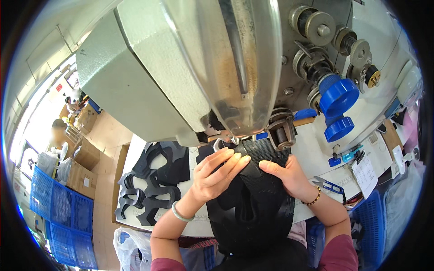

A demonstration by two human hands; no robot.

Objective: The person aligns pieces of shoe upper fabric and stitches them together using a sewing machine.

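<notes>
A black mesh piece with smooth panels, which looks like a shoe upper (251, 217), lies under the needle area of a grey-green sewing machine (149, 67) and hangs over the table's near edge. My left hand (214, 175) presses its fingertips together on the piece, just before the presser foot (233, 140). On the other side my right hand (289, 177) grips the piece's edge, thumb on top and the other fingers hidden. Black cut pieces (156, 180) lie in a loose heap left of my left hand.
Blue tension knobs (339, 97) jut out at the machine's right. Blue-handled thread snips (329, 185) and a paper slip (364, 175) lie to the right. Blue crates (63, 198) and cardboard boxes (81, 178) stand on the left floor, with people farther off.
</notes>
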